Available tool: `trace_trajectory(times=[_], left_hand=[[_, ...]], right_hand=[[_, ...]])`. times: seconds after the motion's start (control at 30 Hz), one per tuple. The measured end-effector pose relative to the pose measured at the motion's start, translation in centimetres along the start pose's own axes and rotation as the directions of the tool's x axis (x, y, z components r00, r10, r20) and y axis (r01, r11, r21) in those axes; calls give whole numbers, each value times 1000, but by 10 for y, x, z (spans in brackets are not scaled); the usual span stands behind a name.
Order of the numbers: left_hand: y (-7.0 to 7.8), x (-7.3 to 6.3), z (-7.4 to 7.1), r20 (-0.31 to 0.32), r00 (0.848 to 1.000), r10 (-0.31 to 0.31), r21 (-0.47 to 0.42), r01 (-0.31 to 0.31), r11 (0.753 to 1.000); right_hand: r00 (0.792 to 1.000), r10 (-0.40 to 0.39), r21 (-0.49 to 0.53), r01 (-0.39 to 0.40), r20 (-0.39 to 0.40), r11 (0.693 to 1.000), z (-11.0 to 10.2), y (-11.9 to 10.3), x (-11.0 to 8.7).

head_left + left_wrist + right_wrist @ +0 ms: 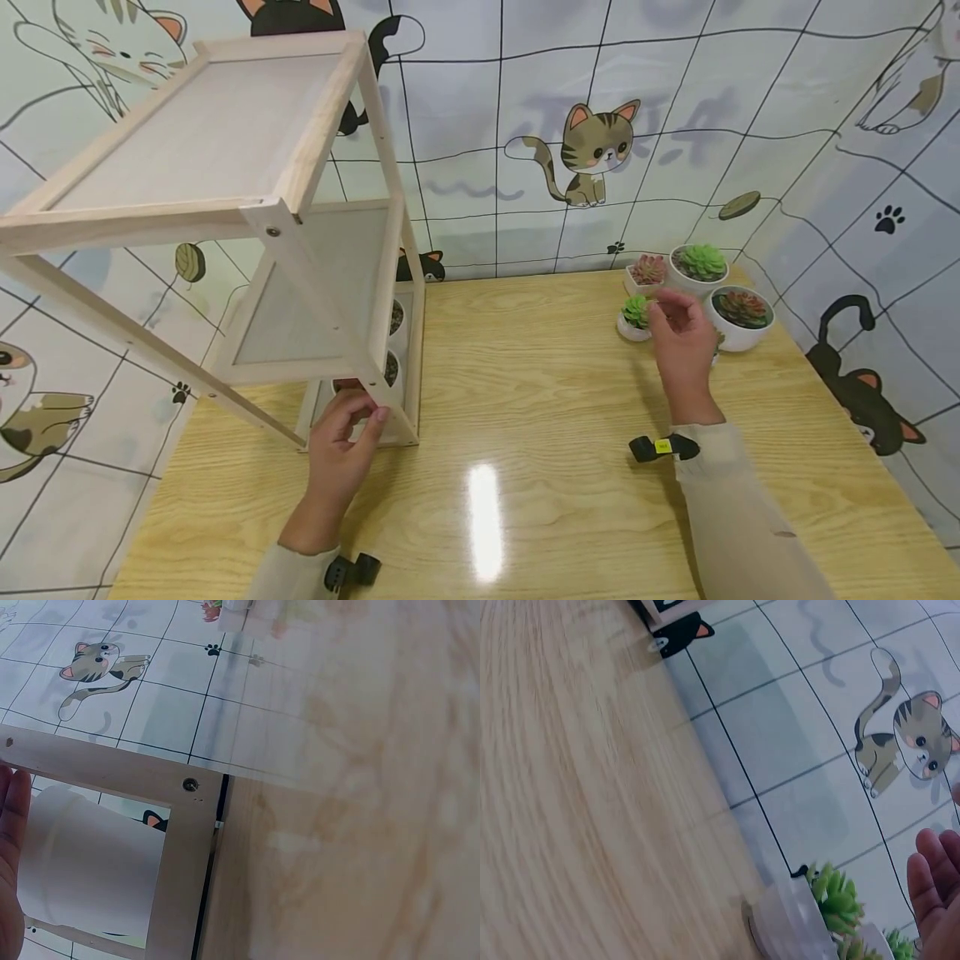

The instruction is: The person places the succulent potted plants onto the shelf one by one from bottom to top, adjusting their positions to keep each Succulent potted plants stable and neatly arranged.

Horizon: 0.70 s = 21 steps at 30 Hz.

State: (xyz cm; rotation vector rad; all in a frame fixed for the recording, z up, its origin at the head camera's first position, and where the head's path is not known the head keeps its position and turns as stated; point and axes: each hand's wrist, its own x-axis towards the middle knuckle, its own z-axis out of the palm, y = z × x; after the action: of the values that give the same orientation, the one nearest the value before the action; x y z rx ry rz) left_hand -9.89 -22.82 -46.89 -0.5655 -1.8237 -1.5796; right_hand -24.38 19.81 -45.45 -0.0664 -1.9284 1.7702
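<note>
My left hand [341, 442] is at the front lower corner of a wooden shelf rack [318, 287], thumb apart from the bent fingers. In the left wrist view its fingers run along the rim end of a white pot [97, 859] inside the frame; a reddish plant [348, 384] peeks out just behind the hand. Over at the right, my right hand [684, 354] hovers by a small green succulent [636, 311] in a white pot, fingers loosely bent with nothing visible in them. The right wrist view has those fingers apart from a green succulent [836, 900].
Beside the right hand stand a pink succulent [647, 270], a larger green one [702, 262] and a reddish one [741, 308], all in white pots. Two more pots [392, 371] sit on the rack's bottom level. A cat-patterned wall [465, 108] closes off the wooden table [517, 375].
</note>
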Motion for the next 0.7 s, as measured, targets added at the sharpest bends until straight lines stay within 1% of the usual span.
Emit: trace_trajectory(times=[0.13,0.37,0.47,0.53,0.6,0.7], left_hand=[[0,-1,0,1,1000,0,-2,0,1000],[0,-1,0,2,1000,5,-4,-5,1000],[0,-1,0,4,1000,2,2,-2,1000],[1,-1,0,4,1000,-2,9,2,1000],[2,-1,0,6,1000,-1,17,0,1000],[2,0,0,8,1000,8,21,-8,1000]], right_hand=[[996,-27,-40,23,-87,999,-17,4,0],[985,-56,-86,43,-162,995,-42,12,-4],[975,-43,-140,13,-216,990,-50,16,-5],[967,-24,-184,-23,-253,983,-55,18,-6],[959,8,-222,-74,-284,972,-59,19,-7],[949,69,-255,-152,-309,955,-64,21,-9]])
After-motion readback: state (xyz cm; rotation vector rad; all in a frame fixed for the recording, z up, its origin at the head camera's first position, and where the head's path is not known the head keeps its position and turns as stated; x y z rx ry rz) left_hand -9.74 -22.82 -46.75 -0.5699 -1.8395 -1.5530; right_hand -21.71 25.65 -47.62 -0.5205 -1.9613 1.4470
